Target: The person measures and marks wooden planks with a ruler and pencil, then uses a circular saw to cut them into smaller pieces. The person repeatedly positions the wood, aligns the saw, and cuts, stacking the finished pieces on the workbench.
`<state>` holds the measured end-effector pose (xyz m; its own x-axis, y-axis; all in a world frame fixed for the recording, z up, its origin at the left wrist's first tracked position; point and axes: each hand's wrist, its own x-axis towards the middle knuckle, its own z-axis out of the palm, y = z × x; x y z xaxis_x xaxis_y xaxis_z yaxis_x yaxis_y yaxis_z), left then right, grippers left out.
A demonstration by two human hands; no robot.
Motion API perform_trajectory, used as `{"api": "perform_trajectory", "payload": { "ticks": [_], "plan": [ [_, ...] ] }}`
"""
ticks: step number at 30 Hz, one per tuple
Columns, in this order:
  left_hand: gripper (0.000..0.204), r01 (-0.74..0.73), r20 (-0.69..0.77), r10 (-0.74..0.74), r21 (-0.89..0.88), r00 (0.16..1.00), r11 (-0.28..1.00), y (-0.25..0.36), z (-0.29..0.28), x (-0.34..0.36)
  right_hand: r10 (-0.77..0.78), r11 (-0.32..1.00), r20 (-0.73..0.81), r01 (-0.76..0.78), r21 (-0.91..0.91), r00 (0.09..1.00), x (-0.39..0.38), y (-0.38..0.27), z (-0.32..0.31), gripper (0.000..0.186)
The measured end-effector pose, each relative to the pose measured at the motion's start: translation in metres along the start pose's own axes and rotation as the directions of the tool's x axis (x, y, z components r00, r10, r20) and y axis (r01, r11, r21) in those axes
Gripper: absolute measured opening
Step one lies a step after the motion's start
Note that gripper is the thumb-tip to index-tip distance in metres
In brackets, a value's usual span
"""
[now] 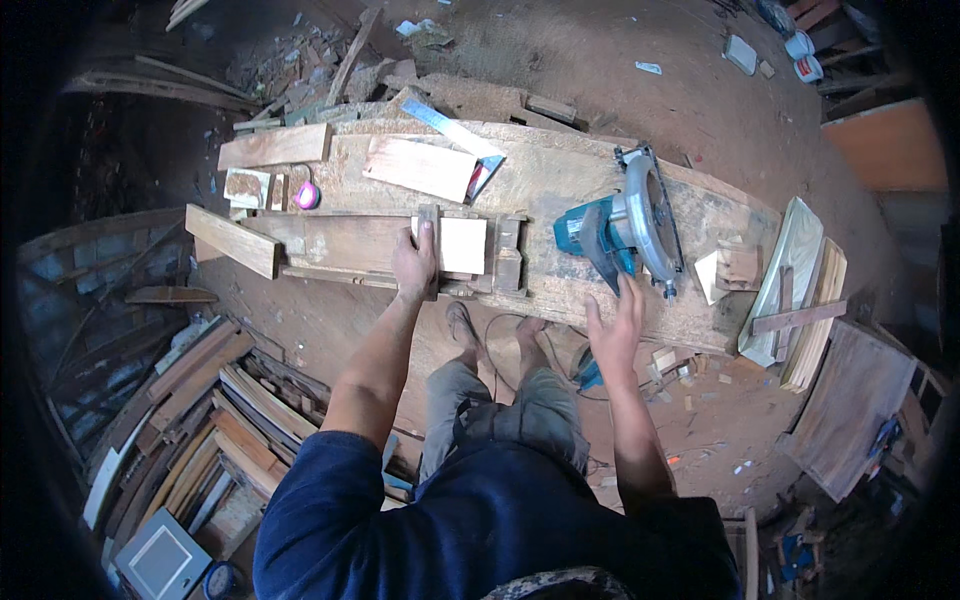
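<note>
On the workbench, my left hand (pixel 414 265) grips a short dark wooden strip (pixel 428 222) that lies crosswise against a pale square piece of wood (pixel 463 246). Both rest on a long brown board (pixel 340 240). My right hand (pixel 616 328) is at the bench's near edge with its fingers apart, holding nothing. Its fingertips are close to the rear handle of a teal circular saw (pixel 590 228), which stands on the bench; whether they touch it I cannot tell. Notched wooden blocks (pixel 509 255) sit just right of the pale piece.
A blue metal square (pixel 440 122) lies partly under a loose board (pixel 418 168) at the bench's far side. Left of it is a pink tape measure (pixel 307 195). Offcuts (pixel 738 268) lie right of the saw. Stacked planks (pixel 220 420) fill the floor at left; a cord (pixel 492 345) runs by my feet.
</note>
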<state>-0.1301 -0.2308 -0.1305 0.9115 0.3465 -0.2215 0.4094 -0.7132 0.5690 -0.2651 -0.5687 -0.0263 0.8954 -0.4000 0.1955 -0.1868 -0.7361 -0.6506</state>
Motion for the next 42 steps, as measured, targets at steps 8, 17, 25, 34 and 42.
{"api": "perform_trajectory", "payload": {
  "ticks": [8, 17, 25, 34, 42],
  "plan": [
    [0.059, 0.029, -0.011, -0.029, 0.002, 1.0, 1.0, 0.009, -0.001, -0.001, 0.031, 0.994, 0.209, -0.008, -0.109, 0.977, 0.055, 0.033, 0.046, 0.049],
    [0.064, -0.014, -0.033, 0.013, -0.025, 0.999, 1.0, -0.008, -0.003, 0.001, 0.507, 0.636, 0.286, -0.577, 0.512, 0.813, 0.0, -0.073, -0.047, 0.032],
    [0.067, -0.08, -0.017, 0.08, -0.043, 0.997, 0.996, -0.018, 0.001, 0.008, 0.544, 0.19, 0.406, -0.579, 0.793, 0.735, -0.139, -0.112, -0.006, 0.03],
    [0.05, -0.139, -0.11, 0.122, -0.16, 0.986, 0.977, -0.044, 0.01, 0.024, 0.465, 0.096, 0.474, -0.576, 0.812, 0.747, -0.182, -0.13, 0.067, 0.028],
    [0.043, -0.112, 0.06, 0.135, -0.288, 0.989, 0.951, -0.052, -0.002, 0.031, 0.474, 0.025, 0.492, -0.569, 0.822, 0.73, -0.187, -0.13, 0.073, 0.028]
  ]
}}
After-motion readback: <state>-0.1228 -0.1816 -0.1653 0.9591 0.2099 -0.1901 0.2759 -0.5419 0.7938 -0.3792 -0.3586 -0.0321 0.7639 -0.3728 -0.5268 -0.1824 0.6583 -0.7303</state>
